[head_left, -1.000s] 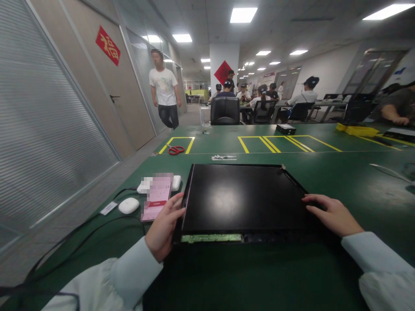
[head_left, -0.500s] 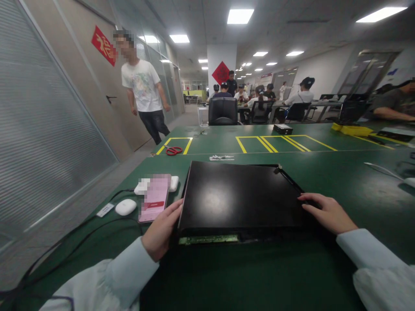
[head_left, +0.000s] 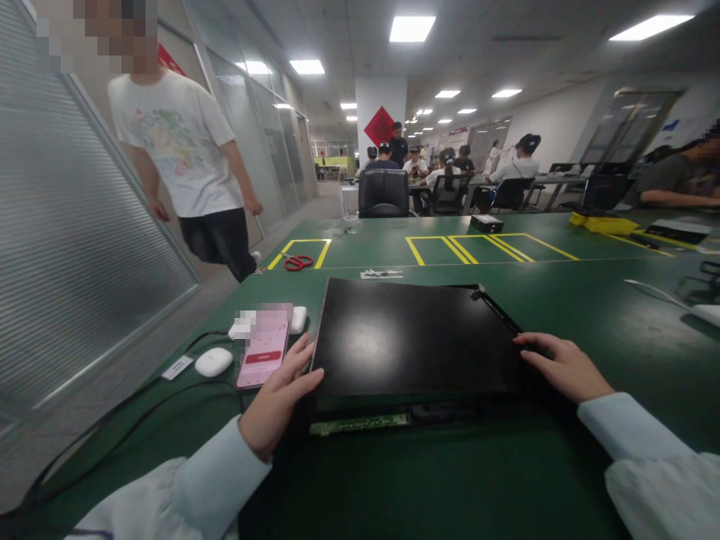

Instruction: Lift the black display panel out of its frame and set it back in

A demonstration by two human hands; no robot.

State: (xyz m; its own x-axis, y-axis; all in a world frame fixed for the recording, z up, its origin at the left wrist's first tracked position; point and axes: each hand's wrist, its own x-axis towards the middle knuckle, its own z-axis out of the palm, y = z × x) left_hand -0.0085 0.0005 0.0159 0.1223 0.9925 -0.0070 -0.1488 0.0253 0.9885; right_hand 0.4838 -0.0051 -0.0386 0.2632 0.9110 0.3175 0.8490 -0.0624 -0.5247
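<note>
A flat black panel (head_left: 413,337) lies on the green table (head_left: 427,480) in front of me, with a green circuit strip (head_left: 360,424) showing under its near edge. My left hand (head_left: 277,401) grips the panel's left near corner, fingers curled over the edge. My right hand (head_left: 562,365) holds the right edge, fingers laid along it. The near edge looks raised a little off its black frame.
A pink phone (head_left: 263,347), a white case (head_left: 213,361), a white charger (head_left: 296,319) and black cables (head_left: 112,420) lie left of the panel. Red scissors (head_left: 298,262) sit farther back. A person in a white shirt (head_left: 185,150) walks close on the left. Others sit at far tables.
The panel's near edge has lifted slightly and my left fingers have moved over its corner. The person in the white shirt has walked much nearer along the left side.
</note>
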